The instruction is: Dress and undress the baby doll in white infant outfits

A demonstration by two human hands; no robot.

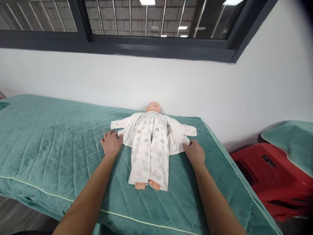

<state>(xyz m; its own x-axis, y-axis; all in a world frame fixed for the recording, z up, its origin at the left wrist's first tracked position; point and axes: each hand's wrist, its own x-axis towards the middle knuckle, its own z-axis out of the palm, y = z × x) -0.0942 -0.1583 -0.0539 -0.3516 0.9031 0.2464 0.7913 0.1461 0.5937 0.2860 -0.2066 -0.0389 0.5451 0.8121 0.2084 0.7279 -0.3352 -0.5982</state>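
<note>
A baby doll lies on its back on a green quilted cover, its head toward the wall. It has on white printed trousers, with its feet showing at the hems. A white baby shirt is spread open around its upper body, the sleeves stretched out to both sides. My left hand pinches the shirt's left front edge between thumb and fingers. On the other side, my right hand grips the lower corner of the right front panel. The doll's arms are hidden under the cloth.
The green quilted cover spreads over the bed up to the white wall. Above is a dark-framed window with metal bars. To the right stand red plastic stools, partly under another green cloth.
</note>
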